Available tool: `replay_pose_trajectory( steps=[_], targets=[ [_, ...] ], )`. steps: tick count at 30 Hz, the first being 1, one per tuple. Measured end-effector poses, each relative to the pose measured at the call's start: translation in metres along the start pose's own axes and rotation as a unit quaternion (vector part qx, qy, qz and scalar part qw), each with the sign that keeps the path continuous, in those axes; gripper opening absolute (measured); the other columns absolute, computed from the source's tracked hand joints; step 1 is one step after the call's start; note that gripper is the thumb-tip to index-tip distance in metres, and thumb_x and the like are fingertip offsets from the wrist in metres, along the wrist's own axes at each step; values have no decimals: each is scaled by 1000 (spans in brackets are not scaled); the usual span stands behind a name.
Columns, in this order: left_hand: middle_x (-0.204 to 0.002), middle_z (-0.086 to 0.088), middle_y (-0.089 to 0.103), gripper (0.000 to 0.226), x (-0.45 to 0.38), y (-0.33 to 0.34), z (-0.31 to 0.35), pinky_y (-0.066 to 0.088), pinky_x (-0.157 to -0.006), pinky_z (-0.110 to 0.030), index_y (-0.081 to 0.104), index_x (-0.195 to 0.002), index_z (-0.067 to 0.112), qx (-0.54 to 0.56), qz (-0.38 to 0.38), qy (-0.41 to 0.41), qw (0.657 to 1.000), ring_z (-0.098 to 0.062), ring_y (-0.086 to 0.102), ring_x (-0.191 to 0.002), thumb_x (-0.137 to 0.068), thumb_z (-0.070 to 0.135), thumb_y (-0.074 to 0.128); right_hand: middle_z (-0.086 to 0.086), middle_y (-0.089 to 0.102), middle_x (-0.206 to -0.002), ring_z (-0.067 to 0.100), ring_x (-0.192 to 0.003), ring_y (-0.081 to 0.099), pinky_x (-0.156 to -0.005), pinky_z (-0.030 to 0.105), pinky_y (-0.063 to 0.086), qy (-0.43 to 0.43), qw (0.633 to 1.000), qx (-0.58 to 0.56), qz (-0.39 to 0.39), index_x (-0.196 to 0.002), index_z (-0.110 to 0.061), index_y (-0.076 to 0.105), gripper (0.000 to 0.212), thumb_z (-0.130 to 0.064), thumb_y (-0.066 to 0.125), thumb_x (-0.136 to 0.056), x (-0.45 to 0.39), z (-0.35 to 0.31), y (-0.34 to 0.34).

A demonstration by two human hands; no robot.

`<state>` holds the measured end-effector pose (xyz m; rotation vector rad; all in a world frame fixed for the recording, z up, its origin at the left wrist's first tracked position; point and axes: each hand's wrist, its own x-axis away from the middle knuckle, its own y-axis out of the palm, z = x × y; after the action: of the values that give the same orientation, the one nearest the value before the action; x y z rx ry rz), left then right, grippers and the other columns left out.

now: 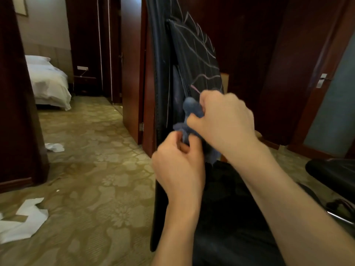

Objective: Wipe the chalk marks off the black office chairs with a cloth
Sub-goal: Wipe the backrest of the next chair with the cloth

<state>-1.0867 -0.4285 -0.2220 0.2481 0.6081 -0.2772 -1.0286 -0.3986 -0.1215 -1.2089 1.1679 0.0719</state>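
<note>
While my 2 hands meet in front of the black office chair [192, 60], both have hold of the blue cloth [190, 112] — my right hand [224, 120] has its fingers curled tight around the bunched upper part, and my left hand [178, 162], just below it, pinches the lower folds between thumb and curled fingers. A loose tail of the cloth hangs under my right wrist. The chair's backrest stands upright just behind my hands, and pale chalk marks [203, 54] — long lines and loops — cross its dark surface above the cloth. Its seat [226, 208] lies dark under my forearms. On the patterned carpet [99, 160] to the left lie scraps of white paper [23, 221], and a white bed [48, 81] shows through the doorway.
</note>
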Motion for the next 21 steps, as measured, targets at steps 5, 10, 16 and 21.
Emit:
replay_pose_trajectory(
  steps=[5,10,16,21],
  targets=[
    [-49,6,44,30,51,-27,-39,30,-46,-30,48,-62,25,-8,-31,-4,999,-7,37,-43,-87,36,60,-3,56,-77,22,-75,60,-64,35,49,51,996,-39,-55,-77,-24,43,27,-44,58,-87,64,17,33],
    [-75,6,59,11,23,-61,-23,51,-62,-35,62,-82,32,14,72,41,996,-11,59,-69,-87,42,58,-2,59,-57,13,-52,63,-51,43,54,82,946,-313,16,-69,-23,52,26,-40,59,-87,75,-3,38],
    [-85,2,70,11,-61,-61,2,55,-81,-56,65,-87,26,112,5,-45,993,-20,68,-84,-97,26,60,2,66,-70,19,-62,68,-58,39,59,80,944,-316,49,-78,-19,56,21,-34,60,-92,11,-40,45],
    [-77,1,66,15,-125,-49,47,51,-71,-45,63,-78,26,132,-19,35,990,-17,61,-77,-85,39,62,2,71,-71,15,-59,70,-58,35,61,75,927,-342,133,-86,-16,65,19,-34,61,-91,-57,-47,0]
  ],
)
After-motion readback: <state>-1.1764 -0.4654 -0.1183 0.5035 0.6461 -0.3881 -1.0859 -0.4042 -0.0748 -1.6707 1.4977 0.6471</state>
